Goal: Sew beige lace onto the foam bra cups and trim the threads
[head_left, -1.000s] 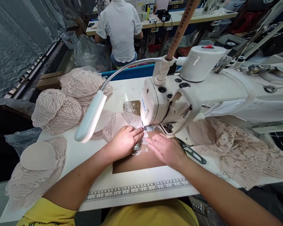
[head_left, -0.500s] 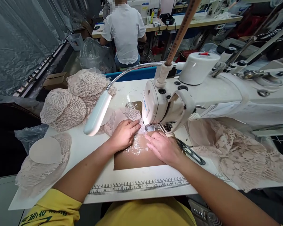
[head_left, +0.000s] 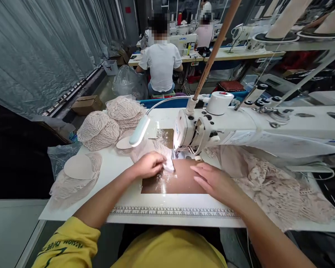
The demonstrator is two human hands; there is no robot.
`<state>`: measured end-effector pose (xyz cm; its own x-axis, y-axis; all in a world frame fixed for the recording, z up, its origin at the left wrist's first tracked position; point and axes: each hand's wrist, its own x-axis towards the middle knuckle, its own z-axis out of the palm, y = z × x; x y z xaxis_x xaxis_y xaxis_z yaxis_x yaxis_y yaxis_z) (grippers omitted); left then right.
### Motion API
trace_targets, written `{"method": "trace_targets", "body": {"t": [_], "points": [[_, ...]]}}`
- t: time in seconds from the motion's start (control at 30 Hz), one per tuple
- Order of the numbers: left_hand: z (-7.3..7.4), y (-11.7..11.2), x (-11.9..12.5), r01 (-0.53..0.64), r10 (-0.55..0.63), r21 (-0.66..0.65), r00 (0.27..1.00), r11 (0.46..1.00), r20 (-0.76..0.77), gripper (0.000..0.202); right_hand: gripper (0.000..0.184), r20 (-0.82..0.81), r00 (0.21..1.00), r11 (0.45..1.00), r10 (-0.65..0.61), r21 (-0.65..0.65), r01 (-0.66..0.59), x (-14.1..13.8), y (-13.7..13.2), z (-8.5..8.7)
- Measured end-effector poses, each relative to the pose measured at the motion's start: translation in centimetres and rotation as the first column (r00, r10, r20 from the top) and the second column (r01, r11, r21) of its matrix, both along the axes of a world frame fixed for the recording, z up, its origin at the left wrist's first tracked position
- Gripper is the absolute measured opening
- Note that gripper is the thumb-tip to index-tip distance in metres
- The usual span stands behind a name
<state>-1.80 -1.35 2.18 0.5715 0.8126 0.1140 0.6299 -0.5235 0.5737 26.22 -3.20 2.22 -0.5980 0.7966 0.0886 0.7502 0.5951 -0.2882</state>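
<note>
My left hand [head_left: 149, 165] is closed in a pinch on the pale lace piece [head_left: 167, 163], just in front of the needle of the white sewing machine [head_left: 201, 128]. The lace runs back under the lamp toward the left. My right hand [head_left: 213, 180] lies flat and open, fingers together, on the brown panel [head_left: 181, 182] set into the white table [head_left: 123, 208], to the right of the lace. It holds nothing.
Lace-covered cups [head_left: 100, 128] are stacked at the table's back left, and a cup with foam pad [head_left: 79, 167] lies at the left edge. Loose lace [head_left: 273, 186] is heaped at the right under the machine arm. A gooseneck lamp [head_left: 139, 130] hangs over the work. Other people sit at tables behind.
The camera has tipped up and back. My left hand went from flat on the lace to pinching it and drew it toward me. My right hand slid away to the right.
</note>
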Motion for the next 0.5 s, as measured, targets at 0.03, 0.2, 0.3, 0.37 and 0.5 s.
{"method": "trace_targets", "body": {"t": [0.03, 0.2, 0.3, 0.37, 0.5], "points": [[0.7, -1.0, 0.1, 0.112, -0.111, -0.086, 0.994, 0.990, 0.019, 0.014, 0.032, 0.058, 0.998, 0.999, -0.030, 0.032, 0.028, 0.9, -0.4, 0.0], [2.6, -4.1, 0.1, 0.287, -0.255, -0.203, 0.952, 0.936, 0.169, 0.035, 0.031, 0.250, 0.954, 0.969, -0.167, 0.220, 0.112, 3.9, -1.5, -1.9], [2.1, -3.1, -0.9, 0.015, 0.028, -0.191, 0.975, 0.981, 0.220, 0.042, 0.031, 0.297, 0.938, 0.958, -0.181, 0.270, 0.100, 4.3, -1.7, -3.0], [1.3, -1.7, -1.7, -0.169, 0.213, -0.240, 0.962, 0.956, 0.171, 0.054, 0.034, 0.322, 0.933, 0.958, -0.158, 0.280, 0.066, 4.2, -1.6, -3.4], [-0.1, 0.3, -2.9, -0.316, 0.380, -0.403, 0.921, 0.859, 0.086, 0.065, 0.039, 0.309, 0.932, 0.940, -0.188, 0.333, 0.079, 4.2, -1.2, -3.6]]}}
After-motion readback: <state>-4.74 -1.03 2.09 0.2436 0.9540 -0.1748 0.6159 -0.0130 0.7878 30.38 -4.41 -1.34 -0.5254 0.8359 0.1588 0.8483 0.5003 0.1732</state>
